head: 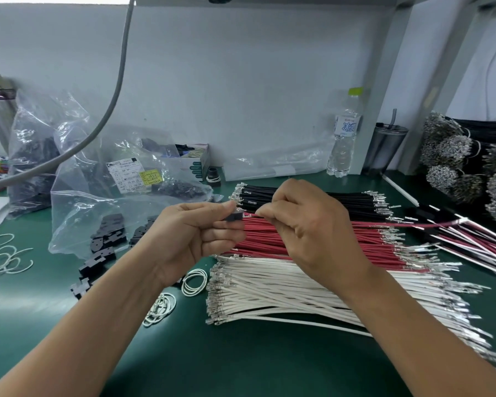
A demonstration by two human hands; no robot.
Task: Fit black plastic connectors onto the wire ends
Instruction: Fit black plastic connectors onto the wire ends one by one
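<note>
My left hand (195,227) pinches a black connector (235,216), my right hand (304,222) pinches a red wire (430,224) at it; big wire piles (284,285) remain unfitted, I judge

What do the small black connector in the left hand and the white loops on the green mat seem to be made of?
Small black connector: apparently moulded plastic, matte, blocky with crisp edges. Thin white loops: probably rubber bands, given their limp, uneven rings, though cord cannot be excluded.

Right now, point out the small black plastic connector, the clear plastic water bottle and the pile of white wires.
black plastic connector (236,216), head view, its visible side face.
clear plastic water bottle (344,138), head view, label area.
pile of white wires (269,285), head view, middle of pile.
</note>
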